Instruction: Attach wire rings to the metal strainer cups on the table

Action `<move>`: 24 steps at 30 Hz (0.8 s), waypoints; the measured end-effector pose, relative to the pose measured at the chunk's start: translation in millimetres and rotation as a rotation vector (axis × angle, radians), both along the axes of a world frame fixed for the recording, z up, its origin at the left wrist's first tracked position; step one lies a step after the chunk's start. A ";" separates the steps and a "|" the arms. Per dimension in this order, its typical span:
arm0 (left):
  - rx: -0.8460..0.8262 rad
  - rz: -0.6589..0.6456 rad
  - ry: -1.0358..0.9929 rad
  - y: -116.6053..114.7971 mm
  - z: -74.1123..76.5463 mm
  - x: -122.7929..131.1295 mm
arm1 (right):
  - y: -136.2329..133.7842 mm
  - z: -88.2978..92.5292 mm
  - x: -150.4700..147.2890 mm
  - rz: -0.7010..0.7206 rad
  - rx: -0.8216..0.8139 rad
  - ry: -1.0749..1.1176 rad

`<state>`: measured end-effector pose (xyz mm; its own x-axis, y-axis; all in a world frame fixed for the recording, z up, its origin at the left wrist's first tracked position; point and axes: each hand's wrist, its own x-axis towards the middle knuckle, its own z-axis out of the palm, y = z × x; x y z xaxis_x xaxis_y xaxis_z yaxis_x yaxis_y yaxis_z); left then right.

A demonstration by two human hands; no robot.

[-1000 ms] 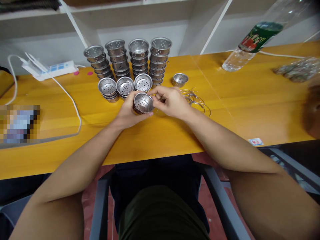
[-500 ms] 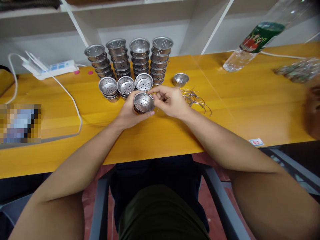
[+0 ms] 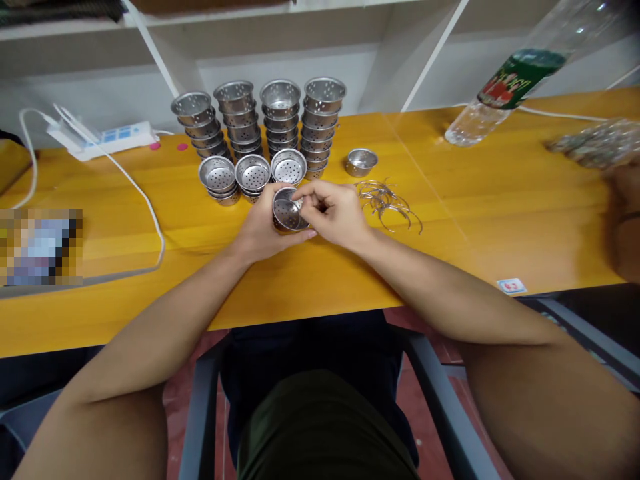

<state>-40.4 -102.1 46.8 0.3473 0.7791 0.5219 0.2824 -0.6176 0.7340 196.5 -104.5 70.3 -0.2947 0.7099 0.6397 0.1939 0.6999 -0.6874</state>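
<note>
My left hand is wrapped around a small perforated metal strainer cup, its open top tilted toward me. With thumb and index finger pinched together, my right hand is over the right side of the cup's mouth. Whatever those fingertips hold is too small to make out. Just right of this hand, several thin curved metal wires lie in a loose tangle. Behind them a single strainer cup stands upright. Beyond my hands, stacked strainer cups stand in several columns, with shorter stacks in front.
At the left are a white power strip with cables and a blurred-out phone-like object. A plastic bottle and a clear bag are on the right. Another person's arm shows at the right edge. A shelf backs the table.
My right hand has moved slightly left, from beside the cup's rim to over its mouth. The cup in my left hand has shifted slightly right.
</note>
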 end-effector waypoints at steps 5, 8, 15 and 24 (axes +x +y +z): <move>-0.098 -0.009 -0.131 0.7 2.6 0.3 | 13.2 6.5 17.9 0.274 0.044 -0.017; -0.229 -0.031 -0.199 0.9 5.7 2.5 | 24.4 12.4 27.7 0.359 0.090 -0.044; -0.411 -0.115 -0.230 -4.5 16.4 5.9 | 27.8 17.2 31.6 0.549 -0.173 -0.015; -0.372 -0.102 -0.048 -1.7 13.9 -1.0 | 28.9 16.4 29.7 0.600 -0.286 -0.064</move>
<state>-41.4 -103.8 60.7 0.4147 0.8809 0.2282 0.1931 -0.3302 0.9239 226.3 -75.6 86.7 -0.7227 0.5503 0.4183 -0.1253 0.4908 -0.8622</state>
